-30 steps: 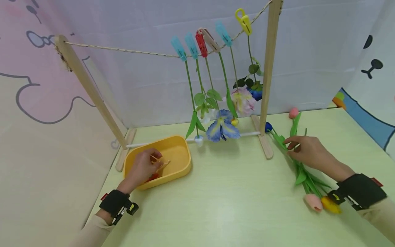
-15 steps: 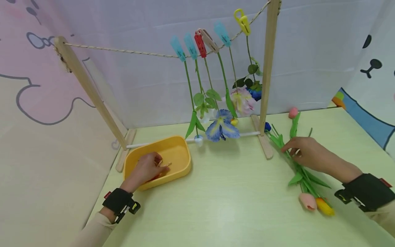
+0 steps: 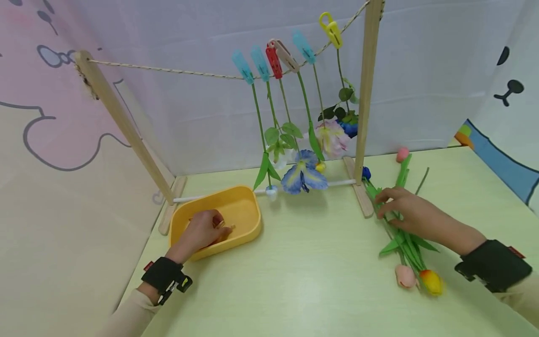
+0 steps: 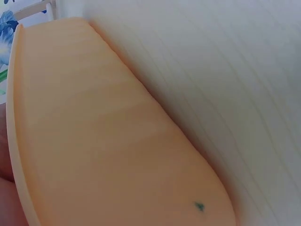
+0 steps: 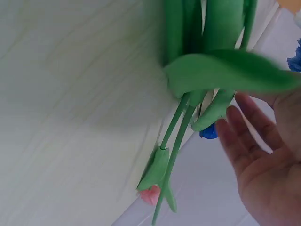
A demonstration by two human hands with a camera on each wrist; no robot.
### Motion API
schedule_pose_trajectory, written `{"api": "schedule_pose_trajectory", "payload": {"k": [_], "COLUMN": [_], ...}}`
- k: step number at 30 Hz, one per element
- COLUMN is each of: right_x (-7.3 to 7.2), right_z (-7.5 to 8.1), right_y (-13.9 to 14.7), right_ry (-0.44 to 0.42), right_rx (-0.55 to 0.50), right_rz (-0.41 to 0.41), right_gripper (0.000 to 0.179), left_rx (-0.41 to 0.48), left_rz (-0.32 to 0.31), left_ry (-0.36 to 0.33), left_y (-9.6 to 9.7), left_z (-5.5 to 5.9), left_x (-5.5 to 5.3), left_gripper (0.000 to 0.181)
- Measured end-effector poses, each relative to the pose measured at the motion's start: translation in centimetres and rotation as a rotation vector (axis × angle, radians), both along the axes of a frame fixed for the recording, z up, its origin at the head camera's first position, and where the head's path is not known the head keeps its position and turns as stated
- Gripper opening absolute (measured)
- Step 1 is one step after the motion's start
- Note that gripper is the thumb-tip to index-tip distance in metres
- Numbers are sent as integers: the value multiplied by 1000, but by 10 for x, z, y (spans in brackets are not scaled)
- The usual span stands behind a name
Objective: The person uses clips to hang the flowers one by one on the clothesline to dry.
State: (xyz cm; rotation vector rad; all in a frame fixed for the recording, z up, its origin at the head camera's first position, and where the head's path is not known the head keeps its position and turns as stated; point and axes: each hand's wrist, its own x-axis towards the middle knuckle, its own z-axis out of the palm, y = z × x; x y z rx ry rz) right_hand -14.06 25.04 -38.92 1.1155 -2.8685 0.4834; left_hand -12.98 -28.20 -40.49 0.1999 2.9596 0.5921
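My left hand (image 3: 202, 231) reaches into the yellow tray (image 3: 248, 232) at the left. Its thumb and forefinger pinch a small pale clothespin (image 3: 221, 225), mostly hidden by the fingers. In the left wrist view only the outer wall of the tray (image 4: 108, 117) and a sliver of the hand show. My right hand (image 3: 406, 210) hovers at a bundle of artificial tulips, its fingers spread and loosely bent. Among them lie a pink tulip (image 3: 406, 276), a yellow tulip (image 3: 432, 282) and a blue flower (image 3: 366, 173). The right wrist view shows the fingers (image 5: 244, 141) beside green leaves (image 5: 225, 73), gripping nothing.
A rope (image 3: 168, 70) is strung between two wooden posts (image 3: 365, 93). Several clothespins on it hold artificial flowers head down, including a blue iris (image 3: 303, 175) and a pink blossom (image 3: 332, 138). A white rod (image 3: 341, 182) joins the stand's feet. Another pink tulip (image 3: 402, 154) lies farther back.
The pink and yellow tulip heads have slid left along the table, and my right hand has shifted slightly left, its fingers spreading. My left hand has closed in on the clothespin inside the tray.
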Motion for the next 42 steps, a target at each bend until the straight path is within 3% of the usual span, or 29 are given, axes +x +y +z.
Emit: {"api": "schedule_pose_trajectory", "payload": {"k": [6, 10, 19, 22, 28, 32, 38, 42], "right_x": [-1, -2, 0, 1, 5, 9, 15, 21], "right_z": [11, 21, 41, 48, 63, 69, 69, 78], "right_y": [-5, -6, -17, -24, -42, -61, -99, -129], "right_ry": [68, 124, 354, 379, 355, 309, 216, 190], "right_rx": [-63, -122, -339, -425, -573, -673, -761, -810], "right_rz": [74, 70, -70, -102, -101, -79, -11, 43], "right_gripper": [29, 34, 41, 41, 37, 35, 30, 28], "left_rx": [44, 96, 176, 202, 254, 300, 373, 437], "left_rz": [-23, -28, -63, -74, -62, -67, -99, -138], "left_ry": [78, 110, 227, 233, 217, 244, 348, 427], "left_y": [0, 0, 2, 3, 9, 14, 23, 30], "left_z": [5, 11, 24, 27, 34, 40, 55, 67], "left_x": [2, 3, 0, 0, 0, -2, -4, -9], "left_gripper": [32, 31, 25, 26, 27, 26, 24, 23]}}
